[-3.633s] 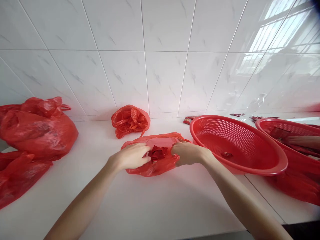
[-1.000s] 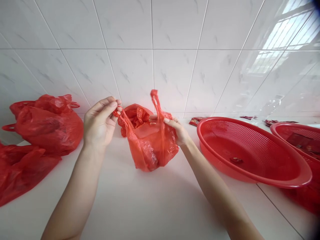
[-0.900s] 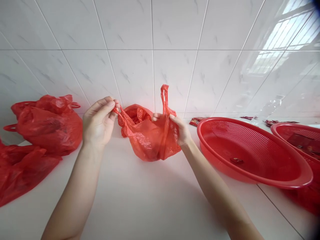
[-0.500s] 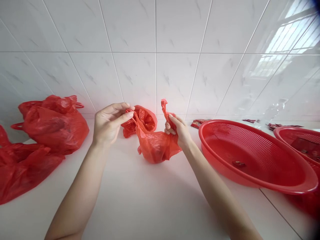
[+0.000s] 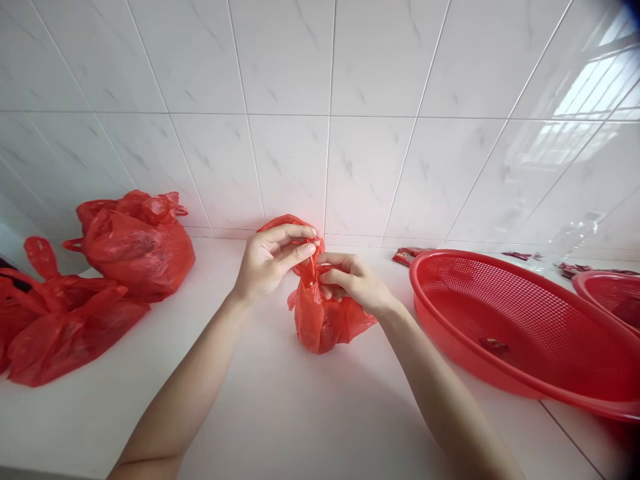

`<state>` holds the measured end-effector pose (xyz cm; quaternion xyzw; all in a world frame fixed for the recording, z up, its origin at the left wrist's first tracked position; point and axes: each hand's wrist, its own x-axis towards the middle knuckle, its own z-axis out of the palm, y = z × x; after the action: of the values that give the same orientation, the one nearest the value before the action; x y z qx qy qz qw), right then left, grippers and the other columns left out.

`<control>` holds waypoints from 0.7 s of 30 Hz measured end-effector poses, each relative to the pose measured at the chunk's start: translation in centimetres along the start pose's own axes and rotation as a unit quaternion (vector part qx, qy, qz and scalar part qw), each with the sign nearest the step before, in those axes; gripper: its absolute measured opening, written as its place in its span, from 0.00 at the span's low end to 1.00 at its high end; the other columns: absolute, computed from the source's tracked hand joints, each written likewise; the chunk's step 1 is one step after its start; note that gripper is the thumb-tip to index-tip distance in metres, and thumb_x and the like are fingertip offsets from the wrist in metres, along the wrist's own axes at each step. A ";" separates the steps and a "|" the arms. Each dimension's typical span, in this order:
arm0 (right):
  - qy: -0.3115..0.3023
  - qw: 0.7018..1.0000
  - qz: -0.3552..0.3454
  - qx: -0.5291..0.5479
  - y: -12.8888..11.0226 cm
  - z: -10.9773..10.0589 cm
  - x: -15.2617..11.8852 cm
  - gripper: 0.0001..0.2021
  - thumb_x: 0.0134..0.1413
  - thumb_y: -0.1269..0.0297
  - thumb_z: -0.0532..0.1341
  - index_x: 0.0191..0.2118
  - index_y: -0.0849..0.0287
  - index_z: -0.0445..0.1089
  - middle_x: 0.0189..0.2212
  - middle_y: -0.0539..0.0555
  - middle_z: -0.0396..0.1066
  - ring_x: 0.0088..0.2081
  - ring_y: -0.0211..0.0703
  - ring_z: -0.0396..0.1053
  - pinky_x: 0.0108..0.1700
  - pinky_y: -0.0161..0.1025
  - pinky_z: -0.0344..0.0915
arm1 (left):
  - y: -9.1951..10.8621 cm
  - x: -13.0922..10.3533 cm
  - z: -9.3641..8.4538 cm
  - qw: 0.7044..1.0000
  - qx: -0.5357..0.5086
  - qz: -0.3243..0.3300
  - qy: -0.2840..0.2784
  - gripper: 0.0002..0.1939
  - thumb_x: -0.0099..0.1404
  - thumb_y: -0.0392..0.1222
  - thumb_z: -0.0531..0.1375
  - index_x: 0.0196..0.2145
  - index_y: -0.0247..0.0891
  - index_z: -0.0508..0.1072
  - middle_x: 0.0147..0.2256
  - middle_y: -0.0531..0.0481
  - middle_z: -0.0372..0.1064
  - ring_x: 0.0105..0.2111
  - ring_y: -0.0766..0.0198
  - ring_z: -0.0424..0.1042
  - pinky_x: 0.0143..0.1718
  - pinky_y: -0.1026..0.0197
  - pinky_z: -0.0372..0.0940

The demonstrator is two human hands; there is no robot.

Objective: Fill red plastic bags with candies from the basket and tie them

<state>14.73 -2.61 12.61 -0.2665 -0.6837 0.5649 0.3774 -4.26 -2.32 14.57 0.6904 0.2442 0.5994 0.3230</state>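
Observation:
A small red plastic bag [image 5: 320, 323] rests on the white counter, its neck gathered upward between both hands. My left hand [image 5: 273, 260] pinches the top of the neck between thumb and fingers. Just to its right and slightly lower, my right hand [image 5: 355, 283] is closed on the bag's plastic near the neck. The two hands nearly touch, and the fingertips partly hide the twisted plastic between them. Behind them, against the wall, lies another crumpled red bag [image 5: 285, 221], mostly covered by my left hand.
Two filled red bags, one upright [image 5: 140, 250] and one slumped [image 5: 75, 333], stand on the left. A large red basket [image 5: 465, 320] with a small packet [image 5: 494, 345] inside is on the right, near a second basket [image 5: 600, 287], red packets [image 5: 407, 256] and a clear bottle [image 5: 575, 237].
My hands have come together at the bag's neck; before, they held its two handles apart. The view has shifted a little to the left.

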 end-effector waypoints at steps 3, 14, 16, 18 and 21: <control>-0.061 0.998 -0.005 -0.006 -0.2 -0.1 -0.1 0.05 0.57 0.66 0.60 0.35 0.59 0.73 0.22 0.48 0.67 0.26 0.35 0.62 0.28 0.35 0.56 | -0.2 0.0 0.3 1.000 0.009 -0.004 -0.009 0.08 0.61 0.37 0.68 0.40 0.38 0.80 0.41 0.46 0.78 0.43 0.58 0.77 0.45 0.58 0.73; 0.066 0.996 -0.043 0.049 0.4 0.1 0.5 0.15 0.57 0.54 0.66 0.27 0.59 0.68 0.16 0.44 0.60 0.20 0.30 0.53 0.25 0.34 0.49 | -0.2 0.2 -0.3 1.000 0.029 -0.012 0.002 0.16 0.64 0.43 0.65 0.49 0.39 0.76 0.52 0.42 0.73 0.50 0.54 0.73 0.51 0.53 0.70; 0.073 0.995 -0.040 0.048 0.2 0.1 0.4 0.17 0.59 0.52 0.64 0.27 0.59 0.68 0.16 0.45 0.61 0.20 0.31 0.54 0.24 0.34 0.49 | -0.1 0.2 -0.6 0.997 0.045 -0.043 -0.039 0.18 0.63 0.44 0.65 0.51 0.40 0.75 0.53 0.42 0.72 0.52 0.53 0.72 0.49 0.54 0.70; 0.082 0.995 -0.036 0.053 0.1 0.1 0.4 0.18 0.59 0.49 0.63 0.28 0.59 0.69 0.16 0.45 0.61 0.20 0.31 0.53 0.24 0.34 0.49 | -0.1 0.2 -0.8 0.992 0.067 -0.075 -0.081 0.20 0.63 0.45 0.66 0.52 0.41 0.75 0.51 0.43 0.73 0.50 0.53 0.73 0.47 0.54 0.71; 0.115 0.990 -0.037 0.076 0.2 0.0 0.5 0.17 0.59 0.48 0.63 0.31 0.58 0.71 0.17 0.46 0.63 0.20 0.31 0.55 0.23 0.34 0.49 | 0.0 0.1 -0.8 0.988 0.100 -0.095 -0.075 0.18 0.62 0.47 0.67 0.48 0.40 0.77 0.45 0.45 0.76 0.44 0.55 0.76 0.45 0.54 0.72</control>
<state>14.47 -2.22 12.55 -0.2744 -0.6002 0.5664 0.4936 -5.02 -2.09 14.72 0.7359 0.3424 0.4852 0.3254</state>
